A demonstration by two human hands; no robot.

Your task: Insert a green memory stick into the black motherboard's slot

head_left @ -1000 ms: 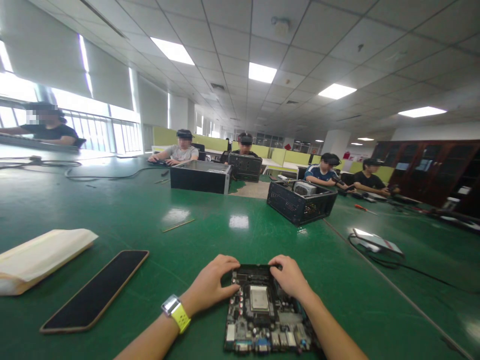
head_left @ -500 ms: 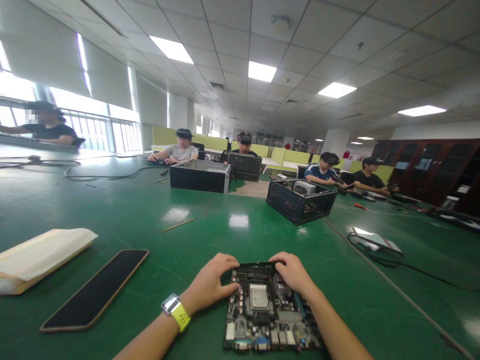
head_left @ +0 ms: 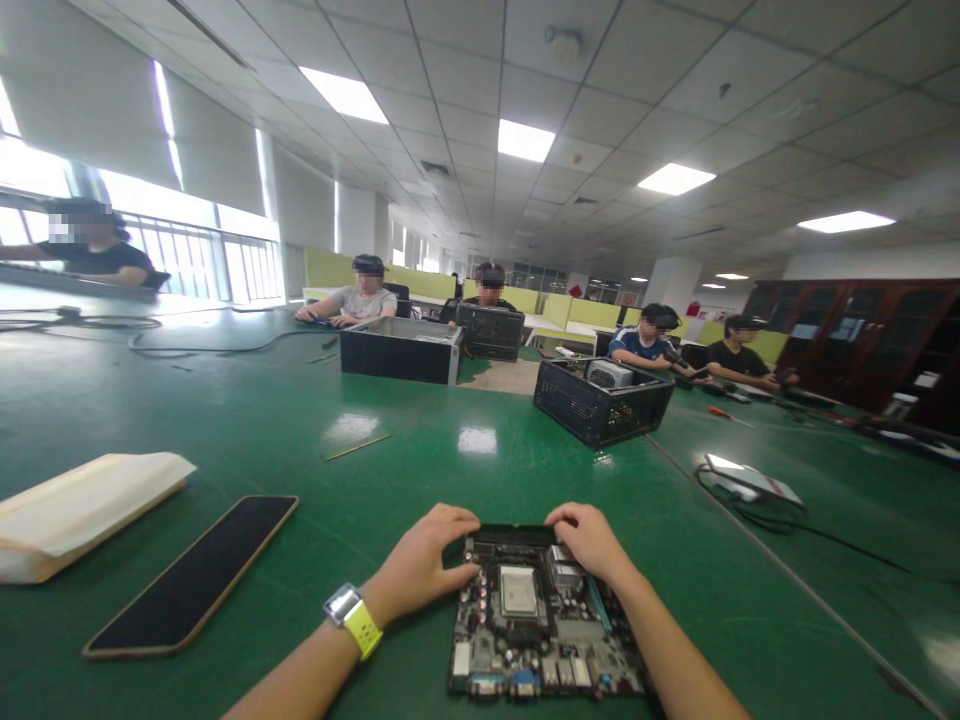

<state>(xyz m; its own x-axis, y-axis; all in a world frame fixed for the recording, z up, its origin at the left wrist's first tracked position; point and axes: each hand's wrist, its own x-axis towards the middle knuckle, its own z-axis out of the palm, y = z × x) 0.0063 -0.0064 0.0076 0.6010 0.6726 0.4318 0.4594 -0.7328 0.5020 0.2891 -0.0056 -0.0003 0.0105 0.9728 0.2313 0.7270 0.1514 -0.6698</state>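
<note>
A motherboard (head_left: 559, 632) lies on the green table in front of me, its ports facing me and a square processor (head_left: 518, 590) in its socket. Along its far edge runs a thin dark strip that looks like a RAM stick (head_left: 514, 535). My left hand (head_left: 427, 555) has its fingers closed at the strip's left end, with the thumb against the board's left edge. At the strip's right end, the fingers of my right hand (head_left: 589, 545) are curled, next to a silver heatsink (head_left: 564, 568). The exact fingertip contact is partly hidden.
To my left lie a dark phone-shaped slab (head_left: 199, 575) and a pale padded envelope (head_left: 90, 510). Farther off stand an open black computer case (head_left: 600, 400) and a closed case (head_left: 401, 352). A drive with a cable (head_left: 754, 480) lies at right. Several co-workers sit beyond.
The strip's raised right part has come down nearly level along the board's far edge. My right hand has shifted slightly right; my left hand stays almost still.
</note>
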